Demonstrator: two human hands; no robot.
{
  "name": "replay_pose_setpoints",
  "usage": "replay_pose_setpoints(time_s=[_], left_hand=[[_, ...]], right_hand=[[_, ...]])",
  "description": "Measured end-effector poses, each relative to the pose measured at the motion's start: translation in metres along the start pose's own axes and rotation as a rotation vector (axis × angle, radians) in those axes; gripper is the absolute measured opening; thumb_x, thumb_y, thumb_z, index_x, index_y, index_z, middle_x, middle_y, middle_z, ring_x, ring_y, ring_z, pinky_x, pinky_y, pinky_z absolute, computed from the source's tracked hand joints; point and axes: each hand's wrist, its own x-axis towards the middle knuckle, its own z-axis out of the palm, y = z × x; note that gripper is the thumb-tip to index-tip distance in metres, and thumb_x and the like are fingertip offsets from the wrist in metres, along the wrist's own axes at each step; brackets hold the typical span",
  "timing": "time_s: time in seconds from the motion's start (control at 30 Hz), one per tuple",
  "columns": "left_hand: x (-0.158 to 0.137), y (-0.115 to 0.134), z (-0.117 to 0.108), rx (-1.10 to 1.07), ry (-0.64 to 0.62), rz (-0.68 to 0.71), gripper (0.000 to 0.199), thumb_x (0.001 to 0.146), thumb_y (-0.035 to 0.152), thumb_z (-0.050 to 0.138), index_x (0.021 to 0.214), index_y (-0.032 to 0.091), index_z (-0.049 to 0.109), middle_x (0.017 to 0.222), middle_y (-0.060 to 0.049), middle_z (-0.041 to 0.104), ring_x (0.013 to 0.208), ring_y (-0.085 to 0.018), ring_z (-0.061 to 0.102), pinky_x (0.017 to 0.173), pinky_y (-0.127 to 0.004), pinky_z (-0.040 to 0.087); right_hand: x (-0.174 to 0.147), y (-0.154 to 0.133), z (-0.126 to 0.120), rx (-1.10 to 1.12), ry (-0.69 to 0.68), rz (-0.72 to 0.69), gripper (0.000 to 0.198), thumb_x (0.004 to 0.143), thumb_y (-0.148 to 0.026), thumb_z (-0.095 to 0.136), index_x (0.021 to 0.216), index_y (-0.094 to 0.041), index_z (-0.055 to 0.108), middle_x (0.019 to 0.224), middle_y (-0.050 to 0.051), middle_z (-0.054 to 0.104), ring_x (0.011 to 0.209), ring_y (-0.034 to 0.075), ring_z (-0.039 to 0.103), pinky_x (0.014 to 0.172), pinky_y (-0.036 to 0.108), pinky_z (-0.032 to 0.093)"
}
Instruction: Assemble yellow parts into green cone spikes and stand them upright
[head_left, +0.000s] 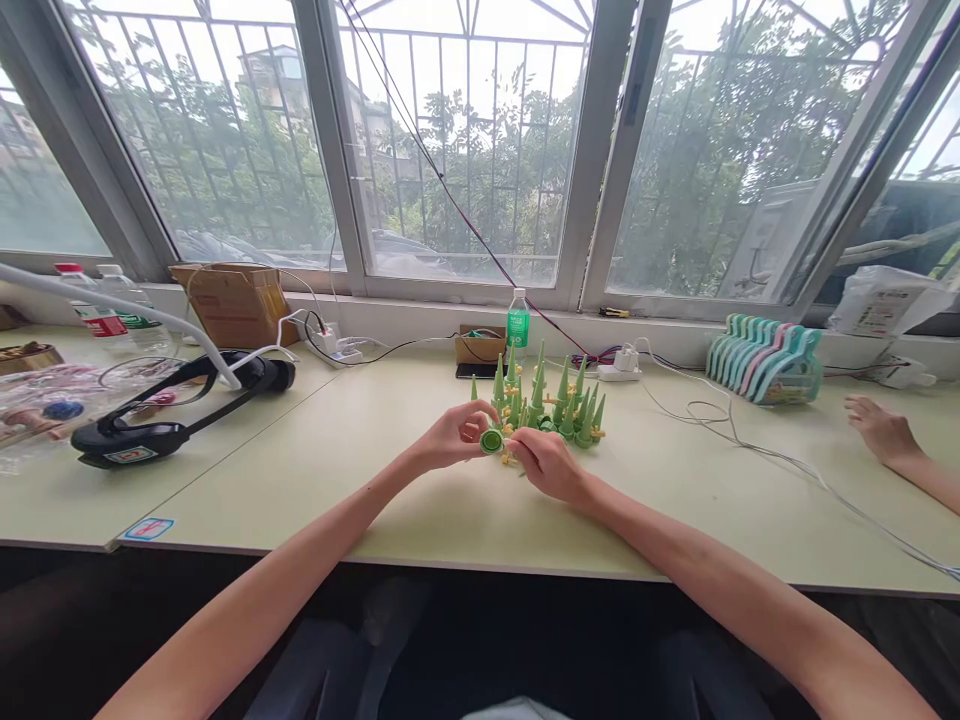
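Between my two hands is a green cone-shaped plastic piece (491, 441), its round hollow base turned toward me. My left hand (456, 436) has its fingers closed around the cone from the left. From the right, my right hand (551, 465) pinches at the cone's side; whatever is between those fingertips is too small to make out. Just behind the hands stand several green pointed cones (562, 395) with small yellow parts at their sides, most of them upright on the table. Some yellow bits (508, 459) show below the held cone.
A black headset (161, 430) lies at left, near a cardboard box (232, 305). Behind the cones stand a green-labelled bottle (517, 322) and a small open carton (481, 345). White cables (787, 462) cross the right side, near teal hangers (765, 360). Another person's hand (885, 432) rests at far right.
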Motion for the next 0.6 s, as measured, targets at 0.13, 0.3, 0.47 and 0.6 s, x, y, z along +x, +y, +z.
replay_pose_setpoints(time_s=[0.13, 0.3, 0.47, 0.6], left_hand=[[-0.0003, -0.0004, -0.0021, -0.098, -0.004, -0.018, 0.032, 0.077, 0.036, 0.072, 0.091, 0.019, 0.049, 0.071, 0.004, 0.052, 0.05, -0.006, 0.047, 0.043, -0.018, 0.038], [0.0001, -0.0021, -0.0047, -0.068, -0.051, -0.047, 0.036, 0.089, 0.048, 0.058, 0.078, 0.014, 0.053, 0.058, 0.002, 0.052, 0.044, -0.006, 0.045, 0.044, -0.02, 0.033], [-0.0003, -0.0002, -0.0035, -0.118, -0.152, -0.074, 0.05, 0.093, 0.055, 0.046, 0.073, 0.01, 0.059, 0.061, -0.002, 0.054, 0.046, -0.008, 0.048, 0.046, -0.022, 0.035], [-0.0012, 0.0001, -0.0044, -0.161, -0.153, -0.071, 0.05, 0.093, 0.055, 0.047, 0.077, 0.01, 0.06, 0.062, -0.001, 0.052, 0.047, -0.008, 0.049, 0.046, -0.022, 0.035]], right_hand=[[0.0003, -0.0013, -0.0005, -0.014, 0.031, -0.026, 0.028, 0.102, -0.031, 0.036, 0.081, -0.019, 0.05, 0.066, 0.0, 0.054, 0.054, 0.01, 0.043, 0.054, 0.022, 0.033], [0.0004, -0.0022, -0.0013, -0.009, 0.072, -0.056, 0.023, 0.102, -0.029, 0.038, 0.084, -0.019, 0.05, 0.064, -0.001, 0.053, 0.05, 0.009, 0.04, 0.051, 0.022, 0.031], [0.0003, -0.0009, -0.0023, -0.065, 0.051, -0.027, 0.025, 0.102, -0.032, 0.035, 0.089, -0.02, 0.052, 0.067, 0.001, 0.056, 0.052, 0.01, 0.043, 0.053, 0.023, 0.032], [0.0012, -0.0015, -0.0024, -0.082, 0.02, -0.033, 0.027, 0.103, -0.032, 0.034, 0.091, -0.019, 0.054, 0.072, 0.003, 0.059, 0.057, 0.011, 0.047, 0.055, 0.023, 0.034]])
